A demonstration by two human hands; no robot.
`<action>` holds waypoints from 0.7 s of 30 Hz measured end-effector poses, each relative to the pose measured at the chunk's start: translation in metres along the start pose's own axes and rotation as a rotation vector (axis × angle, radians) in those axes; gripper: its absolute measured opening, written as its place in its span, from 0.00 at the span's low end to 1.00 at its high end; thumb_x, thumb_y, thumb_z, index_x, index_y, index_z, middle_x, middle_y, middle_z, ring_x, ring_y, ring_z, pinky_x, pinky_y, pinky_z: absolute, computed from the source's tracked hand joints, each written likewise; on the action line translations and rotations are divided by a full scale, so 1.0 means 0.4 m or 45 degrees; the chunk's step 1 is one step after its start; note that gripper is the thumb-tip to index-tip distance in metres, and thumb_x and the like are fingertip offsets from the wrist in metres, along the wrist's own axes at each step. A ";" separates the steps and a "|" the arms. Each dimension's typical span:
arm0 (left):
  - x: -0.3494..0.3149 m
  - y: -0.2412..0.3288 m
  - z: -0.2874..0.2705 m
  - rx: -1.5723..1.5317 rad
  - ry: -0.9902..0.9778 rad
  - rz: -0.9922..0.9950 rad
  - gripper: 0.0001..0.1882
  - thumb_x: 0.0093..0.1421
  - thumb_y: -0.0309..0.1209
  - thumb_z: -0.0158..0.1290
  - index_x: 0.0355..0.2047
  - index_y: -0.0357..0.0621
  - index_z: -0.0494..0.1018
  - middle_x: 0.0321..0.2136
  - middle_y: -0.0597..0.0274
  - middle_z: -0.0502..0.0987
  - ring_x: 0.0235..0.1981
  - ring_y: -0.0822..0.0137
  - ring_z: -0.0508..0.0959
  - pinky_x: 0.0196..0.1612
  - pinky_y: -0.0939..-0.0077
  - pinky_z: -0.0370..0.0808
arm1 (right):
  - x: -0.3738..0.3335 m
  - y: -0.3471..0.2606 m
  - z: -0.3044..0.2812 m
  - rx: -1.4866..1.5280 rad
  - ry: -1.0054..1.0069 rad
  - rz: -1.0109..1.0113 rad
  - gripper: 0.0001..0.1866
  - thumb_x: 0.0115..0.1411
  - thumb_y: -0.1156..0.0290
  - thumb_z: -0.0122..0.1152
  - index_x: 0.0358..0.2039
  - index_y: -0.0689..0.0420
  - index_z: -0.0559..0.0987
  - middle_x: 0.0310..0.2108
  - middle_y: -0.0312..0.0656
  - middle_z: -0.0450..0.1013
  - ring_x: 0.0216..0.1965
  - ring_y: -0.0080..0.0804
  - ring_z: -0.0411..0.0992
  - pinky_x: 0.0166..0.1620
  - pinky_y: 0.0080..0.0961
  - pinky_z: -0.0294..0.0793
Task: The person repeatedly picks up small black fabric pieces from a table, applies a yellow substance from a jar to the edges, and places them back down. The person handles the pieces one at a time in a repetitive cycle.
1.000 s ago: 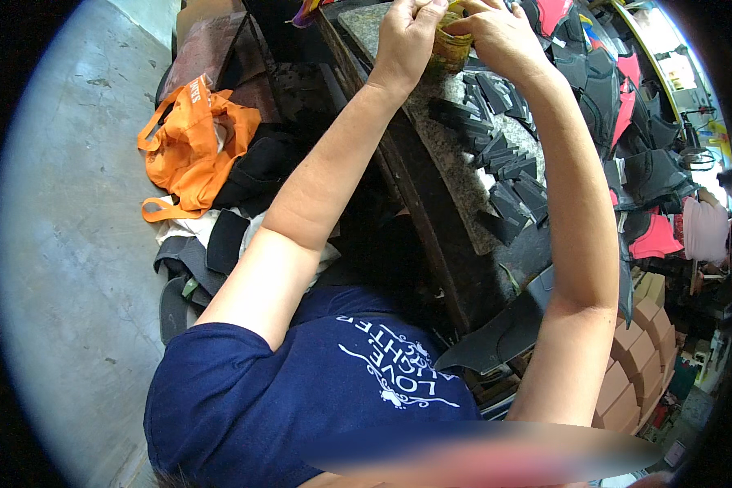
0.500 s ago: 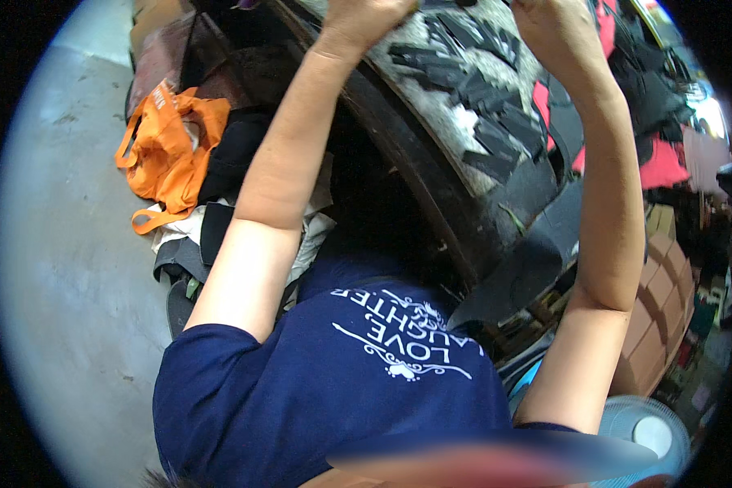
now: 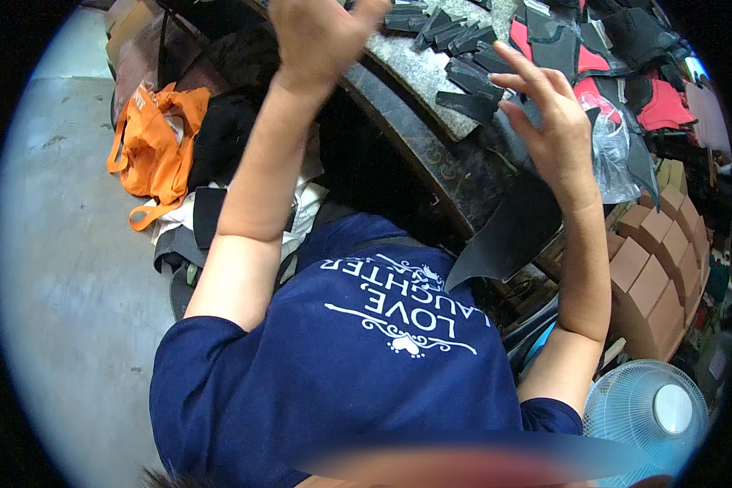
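My right hand (image 3: 551,134) hovers by the near right corner of a pale speckled board (image 3: 403,61), fingers spread with nothing in them. Just left of its fingertips, several small black flat pieces (image 3: 468,73) lie in overlapping rows on that board. My left hand (image 3: 317,41) is raised at the top edge, left of the board. It is smeared by motion and partly cut off, so whether it holds anything does not show. Black-and-pink cut pieces (image 3: 663,106) lie beyond my right hand. A crumpled clear plastic bag (image 3: 614,154) is beside my right wrist.
The board rests on a dark worktable (image 3: 411,150). A dark curved sheet (image 3: 512,232) hangs over its near edge. An orange bag (image 3: 159,142) sits on other cloth at left, by the grey floor (image 3: 65,244). Stacked brown boxes (image 3: 651,285) and a blue fan (image 3: 626,407) stand at right.
Both hands have come back toward me from the far part of the board. My right hand now shows spread fingers. The view has shifted slightly.
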State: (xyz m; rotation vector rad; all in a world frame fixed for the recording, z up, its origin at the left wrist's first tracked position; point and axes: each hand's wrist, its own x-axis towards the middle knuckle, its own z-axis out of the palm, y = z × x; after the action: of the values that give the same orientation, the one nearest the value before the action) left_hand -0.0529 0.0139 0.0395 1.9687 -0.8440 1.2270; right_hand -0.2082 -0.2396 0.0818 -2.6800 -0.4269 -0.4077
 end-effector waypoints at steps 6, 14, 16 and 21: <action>-0.104 0.182 -0.034 -0.182 -0.166 -0.171 0.24 0.51 0.32 0.66 0.50 0.44 0.80 0.42 0.56 0.82 0.44 0.57 0.78 0.52 0.63 0.74 | 0.023 -0.029 0.068 -0.264 -0.069 -0.260 0.43 0.51 0.80 0.70 0.68 0.40 0.70 0.42 0.32 0.81 0.49 0.35 0.76 0.54 0.33 0.77; -0.113 0.195 -0.016 -0.647 -0.398 -0.300 0.35 0.51 0.21 0.60 0.62 0.39 0.68 0.48 0.48 0.77 0.49 0.48 0.75 0.54 0.57 0.72 | 0.005 0.013 0.063 0.348 -0.093 0.041 0.44 0.55 0.83 0.67 0.72 0.43 0.65 0.35 0.33 0.75 0.38 0.23 0.75 0.45 0.23 0.77; -0.110 0.214 -0.012 -0.662 -0.291 -0.395 0.36 0.54 0.20 0.60 0.65 0.38 0.65 0.43 0.51 0.79 0.45 0.54 0.77 0.50 0.63 0.74 | -0.002 0.030 0.041 0.716 -0.074 0.146 0.45 0.56 0.85 0.66 0.73 0.45 0.62 0.35 0.32 0.74 0.37 0.19 0.74 0.44 0.19 0.76; -0.096 0.282 -0.016 -1.162 -0.375 -0.839 0.34 0.58 0.25 0.63 0.64 0.39 0.64 0.40 0.56 0.80 0.40 0.67 0.79 0.44 0.73 0.77 | -0.026 0.024 0.003 1.216 0.243 0.367 0.41 0.59 0.83 0.68 0.71 0.55 0.61 0.35 0.35 0.75 0.37 0.18 0.74 0.42 0.15 0.73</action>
State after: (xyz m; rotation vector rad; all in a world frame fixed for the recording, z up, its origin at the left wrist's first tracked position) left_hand -0.1592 -0.0390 0.0282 1.4523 -0.6312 0.1009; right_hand -0.2142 -0.2499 0.0739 -1.7173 -0.1130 -0.2679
